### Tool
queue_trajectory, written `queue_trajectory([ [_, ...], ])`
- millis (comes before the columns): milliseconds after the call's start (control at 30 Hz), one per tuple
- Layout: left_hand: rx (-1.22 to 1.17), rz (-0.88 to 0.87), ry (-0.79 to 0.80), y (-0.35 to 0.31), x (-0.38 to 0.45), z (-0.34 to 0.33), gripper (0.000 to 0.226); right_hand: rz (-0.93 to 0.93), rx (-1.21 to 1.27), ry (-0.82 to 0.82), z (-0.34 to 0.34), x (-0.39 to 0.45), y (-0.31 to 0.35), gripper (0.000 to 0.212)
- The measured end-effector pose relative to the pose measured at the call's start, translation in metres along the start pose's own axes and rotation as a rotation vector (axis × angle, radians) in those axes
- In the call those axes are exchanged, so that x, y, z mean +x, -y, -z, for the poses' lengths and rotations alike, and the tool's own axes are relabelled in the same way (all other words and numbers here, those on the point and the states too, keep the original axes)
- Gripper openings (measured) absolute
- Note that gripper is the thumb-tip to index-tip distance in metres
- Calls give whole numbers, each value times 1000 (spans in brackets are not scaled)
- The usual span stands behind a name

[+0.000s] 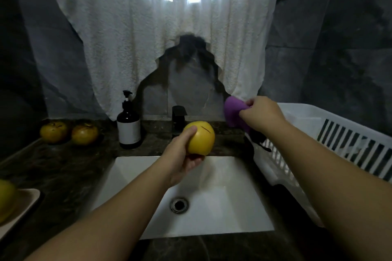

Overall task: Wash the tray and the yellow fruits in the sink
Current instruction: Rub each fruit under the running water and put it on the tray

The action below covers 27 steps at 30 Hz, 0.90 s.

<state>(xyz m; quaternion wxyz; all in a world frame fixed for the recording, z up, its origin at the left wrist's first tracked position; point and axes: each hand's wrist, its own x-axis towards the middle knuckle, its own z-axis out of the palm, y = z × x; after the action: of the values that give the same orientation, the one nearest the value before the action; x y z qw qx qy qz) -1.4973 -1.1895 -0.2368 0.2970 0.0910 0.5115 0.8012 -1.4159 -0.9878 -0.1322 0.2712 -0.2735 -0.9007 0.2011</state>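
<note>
Fingers of my left hand [182, 154] curl round a yellow fruit [200, 141] above the sink's [131, 176] back edge. Right hand [262, 115] pinches a purple cloth [233, 114]. Tray [25, 203] with another fruit [6, 197] at worktop's [63, 165] left edge.

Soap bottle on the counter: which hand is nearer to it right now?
Left. The left hand holds a yellow fruit over the sink, just right of the soap bottle. The right hand pinches a purple cloth farther right, beside the white rack.
</note>
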Motion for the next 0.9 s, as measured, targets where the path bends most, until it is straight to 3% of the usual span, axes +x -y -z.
queue_trajectory([
  [133, -187, -9, 18, 5, 3, 0, 80, -4, 794, 182, -61, -45, 32, 16],
  [233, -229, 27, -31, 18, 8, 9, 89, -20, 1147, 183, -106, -68, 41, 38],
  [333, -283, 90, -2, 34, 8, 19, 82, 115, 1037, 112, -135, -86, 30, 22],
  [467, -136, 59, 3, 42, 12, 24, 59, 355, 659, 46, -150, -95, 12, 31],
  [533, -59, 10, -48, 43, 15, 22, 57, 286, 755, 33, -150, -88, 13, 35],
  [633, -152, -1, -49, 41, 15, 18, 64, 87, 1123, 159, -153, -81, 17, 28],
  [700, -215, 43, -11, 39, 12, 19, 67, 118, 1038, 149, -158, -84, 15, 24],
  [800, -185, 52, 58, 40, 7, 19, 62, 259, 764, 7, -154, -90, 15, 31],
  [900, -178, -43, 55, 38, 6, 18, 72, 257, 880, -10, -152, -86, 18, 36],
])
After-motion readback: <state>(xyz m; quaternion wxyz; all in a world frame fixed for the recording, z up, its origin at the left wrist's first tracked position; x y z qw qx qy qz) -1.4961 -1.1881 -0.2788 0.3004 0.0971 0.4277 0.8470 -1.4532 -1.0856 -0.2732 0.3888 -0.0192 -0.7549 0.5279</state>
